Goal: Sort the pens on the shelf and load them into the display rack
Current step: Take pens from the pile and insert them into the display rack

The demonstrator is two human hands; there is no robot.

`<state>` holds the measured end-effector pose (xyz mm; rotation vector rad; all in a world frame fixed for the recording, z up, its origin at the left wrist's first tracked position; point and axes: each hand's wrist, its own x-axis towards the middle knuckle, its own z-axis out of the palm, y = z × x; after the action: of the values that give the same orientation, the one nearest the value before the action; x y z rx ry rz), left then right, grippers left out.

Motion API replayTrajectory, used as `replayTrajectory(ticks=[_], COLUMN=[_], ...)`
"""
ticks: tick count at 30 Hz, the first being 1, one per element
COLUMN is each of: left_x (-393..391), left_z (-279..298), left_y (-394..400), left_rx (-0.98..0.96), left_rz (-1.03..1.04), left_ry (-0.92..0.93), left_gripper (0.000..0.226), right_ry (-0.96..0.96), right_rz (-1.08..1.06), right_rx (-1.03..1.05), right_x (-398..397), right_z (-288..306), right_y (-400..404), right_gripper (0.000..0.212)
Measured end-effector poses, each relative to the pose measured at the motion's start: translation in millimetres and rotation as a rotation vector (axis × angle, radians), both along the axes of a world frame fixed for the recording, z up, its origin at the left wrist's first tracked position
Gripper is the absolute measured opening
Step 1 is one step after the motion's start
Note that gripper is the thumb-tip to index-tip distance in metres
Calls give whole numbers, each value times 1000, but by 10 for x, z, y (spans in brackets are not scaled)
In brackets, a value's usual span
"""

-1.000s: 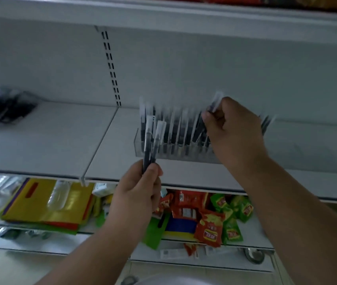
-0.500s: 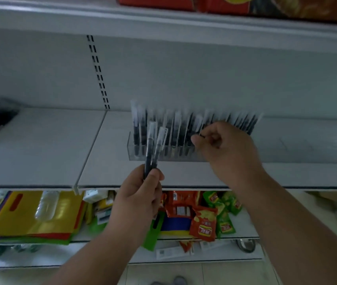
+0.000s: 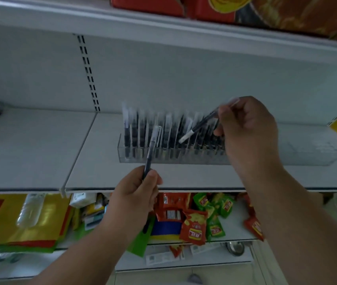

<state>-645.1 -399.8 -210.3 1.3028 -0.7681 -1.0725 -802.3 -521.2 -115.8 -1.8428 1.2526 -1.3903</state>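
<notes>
Display rack (image 3: 286, 156) on shelf (image 3: 81, 161), pens (image 3: 143, 132) upright in its left part, snack packets (image 3: 194, 225) on shelf below

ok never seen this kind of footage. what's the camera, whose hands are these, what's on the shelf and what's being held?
There is no machine here: a person works with two bare hands, filmed by one wide-angle camera worn on the head, looking forward and down at a shop shelf.

On the pale grey shelf board stands a clear plastic display rack, its left part filled with a row of upright dark pens with pale caps; its right end looks unfilled.

The left hand grips one dark pen with a clear cap, pointing up in front of the rack. The right hand pinches another dark pen, tilted, its pale tip aimed down-left at the rack.

On the shelf below lie red and green snack packets and yellow folders.
</notes>
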Motion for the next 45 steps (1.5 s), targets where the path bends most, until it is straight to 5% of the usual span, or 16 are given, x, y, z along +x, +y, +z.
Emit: replayTrajectory(ticks=[7,17,24,30,35,39,45], left_x=[-20,-17,-102,-249,-433,-480,-471], left_z=[12,7,69,139,130,113,-16], left_y=[-46,-37,-83,-218,-387,-441,-594], left_rx=[-13,33,0,-43,12,-11,-152], left_rz=[21,17,1,-53,-189,66,305], left_ry=[-13,39,6,-3,-212,-512,-1278], left_gripper=[33,29,28,32,28,30,30], right_ry=[422,621,627,329,3,-210,41], right_rz=[-31,38,55,225,461,335,173], right_rx=[-148,-135,10,100,357,229,-146], right_x=[48,194,165,24,-94,-304,-438], right_z=[-91,-228,-311,-184,-85,-77,-11], right_y=[-143,-148,-156,-2,-79,-205,-405], right_gripper=[13,18,23,28,22,21,16])
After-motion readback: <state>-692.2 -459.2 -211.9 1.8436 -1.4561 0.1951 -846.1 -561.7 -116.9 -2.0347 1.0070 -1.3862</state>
